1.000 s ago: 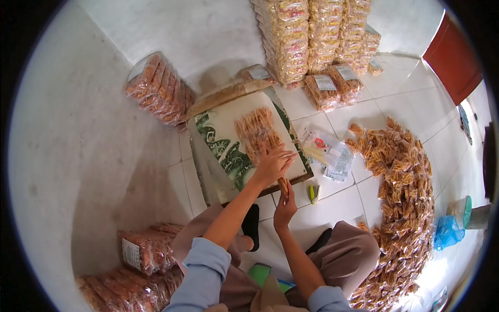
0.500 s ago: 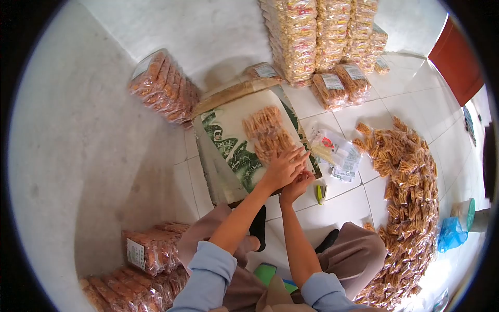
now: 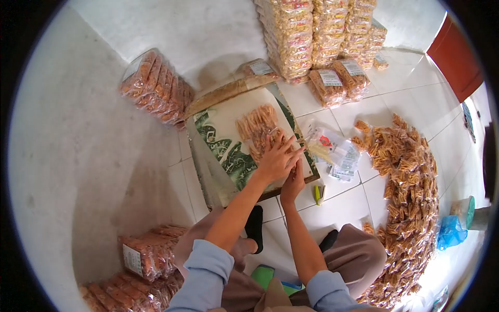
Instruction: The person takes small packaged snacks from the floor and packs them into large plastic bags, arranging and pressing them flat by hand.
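A clear plastic bag of brown snack sticks [image 3: 258, 123] lies on a low box-like stand topped with a white and green printed sheet [image 3: 226, 151]. My left hand [image 3: 276, 160] rests flat over the lower part of the bag, its fingers spread. Just below it, my right hand [image 3: 293, 185] is closed at the bag's near end, by the stand's right edge. My left hand partly covers the right fingertips. Beside the stand on the floor are a yellow-green stapler [image 3: 318, 195] and printed plastic bags with labels [image 3: 338, 151].
Small snack packets [image 3: 408, 208] form a long heap on the right. Tall stacks of bagged snacks [image 3: 291, 41] stand at the back. Labelled packs lean by the wall [image 3: 156, 86] and lie at lower left [image 3: 150, 252]. A blue plastic bag [image 3: 451, 234] sits far right.
My left hand has slid slightly left over the bag, its fingers spread wider. My right hand has shifted a little left, its fingers now reaching upward. The whole view has shifted slightly.
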`<state>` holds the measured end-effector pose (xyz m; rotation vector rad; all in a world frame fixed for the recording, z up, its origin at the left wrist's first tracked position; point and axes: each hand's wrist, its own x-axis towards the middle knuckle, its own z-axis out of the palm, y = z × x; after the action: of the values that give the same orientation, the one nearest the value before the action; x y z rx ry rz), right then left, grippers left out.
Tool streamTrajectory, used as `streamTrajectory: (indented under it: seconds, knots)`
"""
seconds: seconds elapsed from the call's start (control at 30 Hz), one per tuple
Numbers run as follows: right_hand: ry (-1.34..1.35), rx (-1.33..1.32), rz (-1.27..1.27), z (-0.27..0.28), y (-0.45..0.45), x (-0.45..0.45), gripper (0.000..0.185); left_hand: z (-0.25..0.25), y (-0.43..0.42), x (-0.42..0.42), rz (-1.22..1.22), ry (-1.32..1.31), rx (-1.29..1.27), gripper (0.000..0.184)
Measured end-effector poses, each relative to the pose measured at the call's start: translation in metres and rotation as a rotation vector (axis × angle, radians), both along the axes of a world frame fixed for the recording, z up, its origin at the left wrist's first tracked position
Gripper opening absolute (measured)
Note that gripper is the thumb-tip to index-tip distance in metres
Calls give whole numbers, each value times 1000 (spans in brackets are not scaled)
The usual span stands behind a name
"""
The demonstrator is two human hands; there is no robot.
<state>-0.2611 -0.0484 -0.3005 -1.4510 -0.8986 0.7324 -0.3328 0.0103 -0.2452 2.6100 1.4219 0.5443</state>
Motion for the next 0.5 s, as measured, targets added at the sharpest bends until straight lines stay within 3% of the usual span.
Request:
streamTrajectory:
  seconds: [0.17,0.33,0.4,0.43,0.5]
  knots:
    - [-293,197,55,-9,16,2,39,1,-5,-1,-71,92,-36,33]
    - [-65,283,196,-11,26,2,39,1,-3,-2,-90,111,75,39]
    - [-31,245,241,-13,25,6,38,3,-3,0,28,-55,-2,61]
    - [-59,202,254,-15,23,12,39,4,-2,-2,26,-58,-4,61]
    - [-142,76,296,-19,20,20,40,5,7,-13,-48,-152,-55,81]
